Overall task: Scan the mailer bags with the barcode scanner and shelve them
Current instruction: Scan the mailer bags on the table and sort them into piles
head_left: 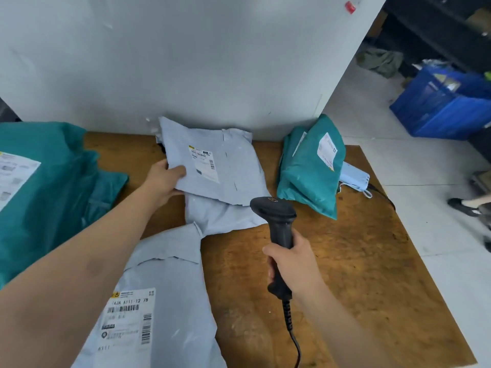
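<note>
1. Left hand (163, 179) grips the left edge of a grey mailer (212, 166) on the table (358, 261), by the wall.
2. Right hand (293, 264) holds the scanner (279, 221) by its handle, head toward that mailer.

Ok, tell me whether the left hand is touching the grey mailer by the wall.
Touching: the head view shows the left hand gripping the grey mailer's left edge.

On the counter (345, 261), one mailer bag (212, 160) lies at the back against the wall, overlapping a second bag (220, 213); a third bag (164, 301) lies nearer, a propped bag (310, 171) stands to the right
</note>
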Demonstrator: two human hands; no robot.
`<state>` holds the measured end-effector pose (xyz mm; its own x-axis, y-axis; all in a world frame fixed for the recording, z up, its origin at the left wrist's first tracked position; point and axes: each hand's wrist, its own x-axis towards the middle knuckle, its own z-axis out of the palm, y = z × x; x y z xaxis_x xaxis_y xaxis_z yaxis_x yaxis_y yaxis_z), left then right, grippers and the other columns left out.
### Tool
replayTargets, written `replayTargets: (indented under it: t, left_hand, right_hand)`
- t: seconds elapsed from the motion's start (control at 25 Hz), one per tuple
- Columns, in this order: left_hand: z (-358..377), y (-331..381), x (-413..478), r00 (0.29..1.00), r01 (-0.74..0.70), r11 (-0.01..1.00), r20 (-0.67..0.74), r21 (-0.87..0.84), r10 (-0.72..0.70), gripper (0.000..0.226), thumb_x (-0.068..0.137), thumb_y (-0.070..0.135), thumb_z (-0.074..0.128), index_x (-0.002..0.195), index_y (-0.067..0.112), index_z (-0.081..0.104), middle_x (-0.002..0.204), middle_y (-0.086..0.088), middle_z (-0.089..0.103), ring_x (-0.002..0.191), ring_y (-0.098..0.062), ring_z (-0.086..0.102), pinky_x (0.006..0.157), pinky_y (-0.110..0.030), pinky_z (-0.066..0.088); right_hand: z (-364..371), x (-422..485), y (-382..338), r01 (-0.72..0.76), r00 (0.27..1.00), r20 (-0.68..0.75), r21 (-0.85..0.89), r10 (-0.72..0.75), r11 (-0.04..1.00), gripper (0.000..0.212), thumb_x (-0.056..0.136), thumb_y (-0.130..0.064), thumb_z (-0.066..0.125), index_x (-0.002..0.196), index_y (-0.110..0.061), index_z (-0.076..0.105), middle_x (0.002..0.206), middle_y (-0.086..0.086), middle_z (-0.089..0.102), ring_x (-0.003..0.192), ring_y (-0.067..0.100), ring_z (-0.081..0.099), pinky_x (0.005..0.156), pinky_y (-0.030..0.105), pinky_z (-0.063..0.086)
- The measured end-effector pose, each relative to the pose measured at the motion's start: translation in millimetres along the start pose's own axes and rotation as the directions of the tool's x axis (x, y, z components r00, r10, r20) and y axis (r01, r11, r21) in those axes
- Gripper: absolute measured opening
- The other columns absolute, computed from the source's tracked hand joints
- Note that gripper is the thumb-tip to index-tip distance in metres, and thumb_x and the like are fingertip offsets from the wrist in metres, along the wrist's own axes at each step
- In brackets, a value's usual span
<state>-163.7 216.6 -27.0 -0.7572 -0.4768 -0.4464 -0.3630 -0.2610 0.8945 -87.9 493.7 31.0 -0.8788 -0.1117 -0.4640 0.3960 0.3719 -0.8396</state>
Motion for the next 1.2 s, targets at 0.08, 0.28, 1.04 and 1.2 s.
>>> replayTargets:
  t: [0.08,0.28,1.04,1.2]
  left_hand:
    - [2,23,-23,0.995,-0.080,0.996,0.054,-0.034,0.082,0.029,0.091,-0.001,0.049,0.116,0.013,0.053,0.101,-0.002,0.065,0.084,-0.020,0.063,0.070,-0.037,0.054]
    - [-23,59,-92,0.971,-0.201,0.972,0.104,-0.124,0.214,0.020,0.088,-0.002,0.048,0.095,0.012,0.060,0.093,-0.005,0.067,0.087,-0.025,0.066,0.076,-0.037,0.056]
    - [-171,-142,-292,0.940,0.330,0.936,0.137,-0.127,-0.313,0.042,0.076,0.007,0.069,0.117,0.011,0.060,0.113,-0.016,0.069,0.098,-0.035,0.065,0.075,-0.039,0.053]
    - [-156,-151,-287,0.972,0.228,0.973,-0.056,0.031,-0.226,0.012,0.093,0.012,0.055,0.097,0.022,0.060,0.109,-0.016,0.066,0.091,-0.033,0.064,0.073,-0.039,0.050]
  right_hand:
    - [5,-11,0,0.018,1.000,-0.008,0.035,-0.017,0.999,0.011,0.081,0.001,0.058,0.081,-0.007,0.050,0.050,0.013,0.047,0.038,0.022,0.043,0.052,0.034,0.046]
    - [23,-62,2,0.037,0.998,-0.049,0.139,-0.030,0.990,0.012,0.082,0.002,0.058,0.084,-0.008,0.052,0.051,0.012,0.048,0.040,0.021,0.043,0.048,0.031,0.045]
    - [89,-202,50,-0.032,0.983,0.183,0.041,0.024,0.999,0.013,0.082,0.003,0.054,0.095,0.001,0.052,0.053,0.012,0.046,0.037,0.020,0.039,0.045,0.030,0.036]
    - [91,-211,65,-0.065,0.979,0.191,-0.012,0.066,0.998,0.010,0.081,0.002,0.054,0.089,0.000,0.049,0.056,0.014,0.046,0.036,0.020,0.040,0.042,0.026,0.038]
